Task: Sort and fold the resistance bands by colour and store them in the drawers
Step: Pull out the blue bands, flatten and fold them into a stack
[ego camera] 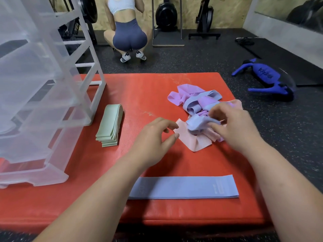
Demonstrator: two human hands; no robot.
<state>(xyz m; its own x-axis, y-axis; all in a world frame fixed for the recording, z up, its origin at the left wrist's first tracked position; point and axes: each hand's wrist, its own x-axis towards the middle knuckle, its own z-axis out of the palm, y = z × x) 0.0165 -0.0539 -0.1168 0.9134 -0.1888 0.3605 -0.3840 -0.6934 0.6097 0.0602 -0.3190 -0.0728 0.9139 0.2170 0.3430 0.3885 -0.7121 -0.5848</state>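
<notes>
Head view: right hand [234,126] curls round a crumpled periwinkle fabric band [196,125] on the tangled pile of lilac and pink bands [190,95], on the red padded mat [139,95]. Left hand [157,135] is half-open and empty, just beside the pile. A stack of folded green bands [110,126] lies near the clear plastic drawer unit [43,102].

drawer unit [43,75]: translucent frosted plastic. mat [139,95]: red, faintly glossy, scuffed. resistance bands [192,98]: matt woven cloth. floor [192,55]: speckled, rough.
</notes>
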